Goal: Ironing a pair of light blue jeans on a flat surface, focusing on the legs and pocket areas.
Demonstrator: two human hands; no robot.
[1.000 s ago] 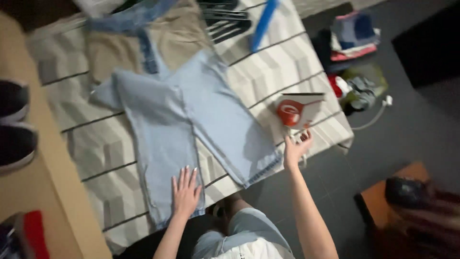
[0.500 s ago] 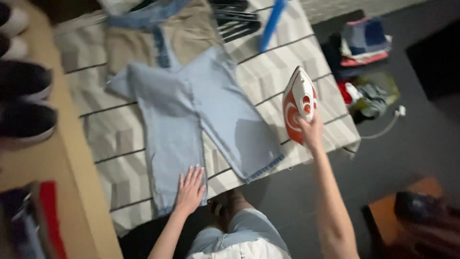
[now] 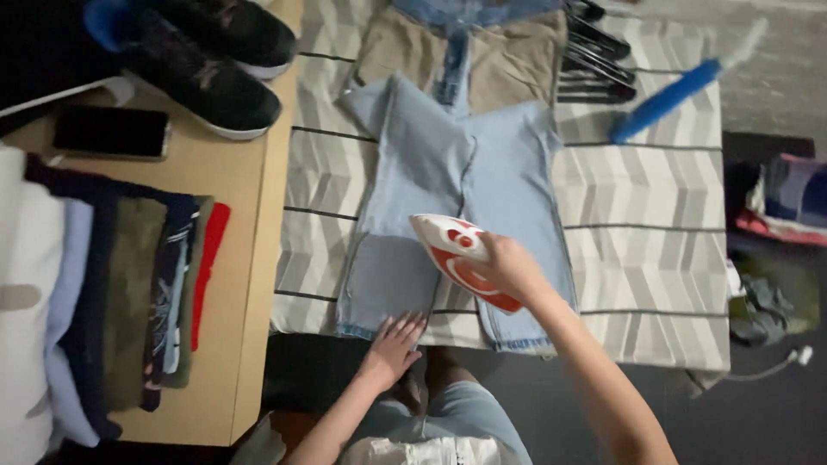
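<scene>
Head view: the right hand grips a red-and-white iron over light-blue jeans on the striped blanket — its handle hidden. The left hand, fingers spread, presses the hem — the waistband is partly covered.

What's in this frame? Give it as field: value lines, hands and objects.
surface: striped chevron cloth spread flat
garment: light blue jeans laid out on the cloth
right hand: right hand grips a red and white iron over the jeans
left hand: left hand flat on the near hem of a leg
behind jeans: tan trousers, black hangers, blue-handled brush
side table: wooden table with black sneakers, dark phone, stack of folded clothes
</scene>
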